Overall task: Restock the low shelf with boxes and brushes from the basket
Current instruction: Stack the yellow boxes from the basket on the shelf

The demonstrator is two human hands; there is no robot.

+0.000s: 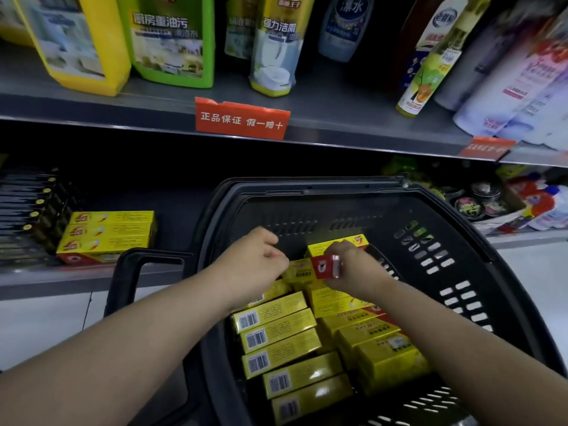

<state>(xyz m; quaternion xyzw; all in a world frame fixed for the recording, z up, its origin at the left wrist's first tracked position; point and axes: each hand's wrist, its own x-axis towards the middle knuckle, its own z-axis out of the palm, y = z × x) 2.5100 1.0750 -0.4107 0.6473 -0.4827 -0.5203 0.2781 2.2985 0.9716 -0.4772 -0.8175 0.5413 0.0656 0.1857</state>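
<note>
A black plastic basket (445,216) stands before the low shelf (46,278) and holds several long yellow boxes (282,333) with barcodes. Both my hands are inside it. My right hand (353,269) grips the red end of a yellow box (325,267) lifted above the others. My left hand (255,256) has curled fingers on the other end of the same box (299,270). A stack of three matching yellow boxes (107,235) lies on the low shelf at the left. No brushes can be made out in the basket.
Dark flat packs (27,210) fill the low shelf's far left. The upper shelf (338,118) carries cleaner bottles (172,41) and a red price tag (241,118). Colourful packets and round tins (479,204) sit at the right. The basket's handle (129,272) hangs at its left.
</note>
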